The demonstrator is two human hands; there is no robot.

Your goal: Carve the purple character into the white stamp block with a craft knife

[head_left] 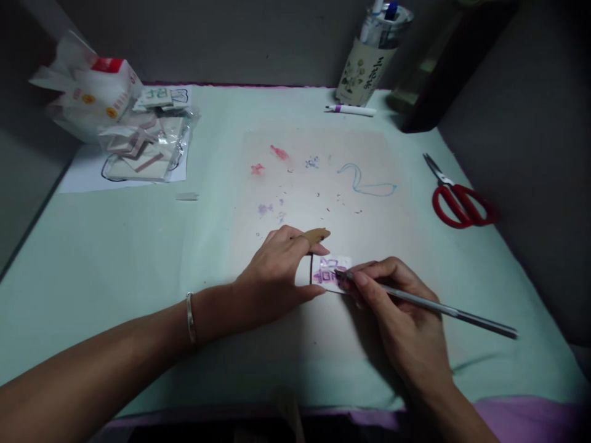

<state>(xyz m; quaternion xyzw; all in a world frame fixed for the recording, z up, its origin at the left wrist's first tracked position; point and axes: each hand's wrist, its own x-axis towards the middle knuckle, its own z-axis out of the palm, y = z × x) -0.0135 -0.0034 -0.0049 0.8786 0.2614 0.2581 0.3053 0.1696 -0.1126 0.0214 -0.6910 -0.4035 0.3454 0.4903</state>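
Surface (115,246), near edge to far. Right hand (406,320), 1: palm turned in, fingers pinching 1 thin metal tool (443,304) pen-style, tip at the block, shaft slanting toward right edge. Left hand (277,267), 1: reaching in from near left corner, thumb and fingers gripping 1 small white block (329,271), purple marks on its face, just right of centre in the near half. Tan piece at left index finger; can't tell what. Scissors (457,189), 1 pair, red handles, by right edge. Far left corner: 1 clear bag (148,147), several pale blocks inside, exact count unclear; 1 white carton (108,92) behind. Far edge: 1 marker (353,110) lying down; behind it 1 jar (362,71), at least 2 pens inside.
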